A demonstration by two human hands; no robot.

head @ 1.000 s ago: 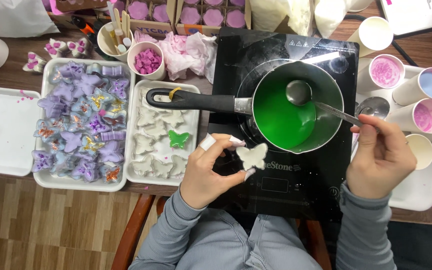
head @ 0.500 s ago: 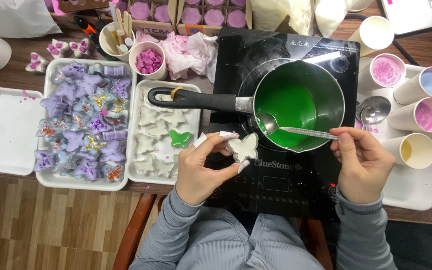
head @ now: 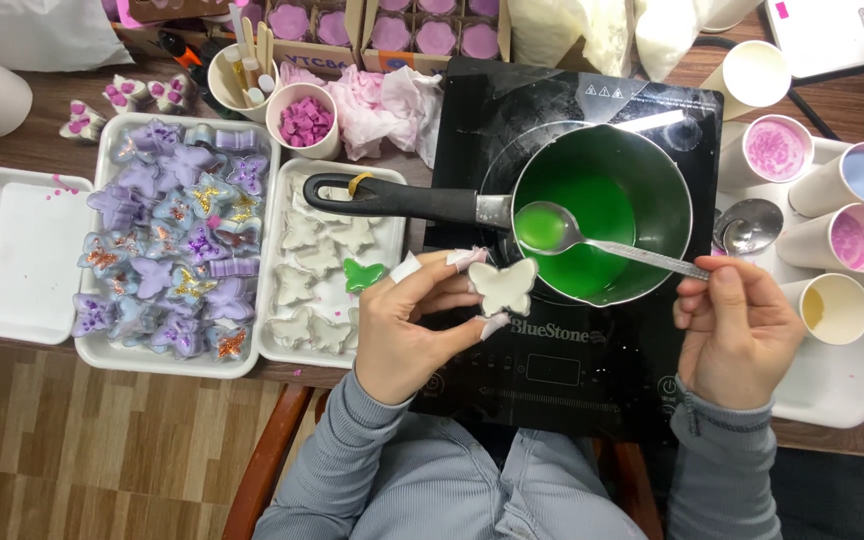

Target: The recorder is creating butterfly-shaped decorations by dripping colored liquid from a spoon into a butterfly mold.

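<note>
a full spoon over a tiny mold

the left hand (head: 402,325) is curled, and its fingertips pinch a small white butterfly mold (head: 505,285) by its edges. some of those fingers are wrapped in tape. the mold sits in the air, flat side up, just beside the pot (head: 602,210) and over the black cooktop (head: 572,360).

the right hand (head: 737,335) is closed around the end of a long spoon (head: 592,240). the spoon's bowl is full of green liquid and hangs over the pot, near the mold.

here is what could go wrong. the spoon looks very full, so a small wobble could send green drips onto the cooktop or onto the fingers, and the liquid may well be hot. the mold is little, so too much poured at once could run over its sides. the pinch is only at the edges, so a slip could tip the mold and spill it.

the pot's black handle (head: 392,198) sticks out toward the tray of white butterflies (head: 337,275). a bump from an arm could swing the pot.

the paper cups (head: 837,245) on the right stand close to the right hand and could get knocked.
</note>
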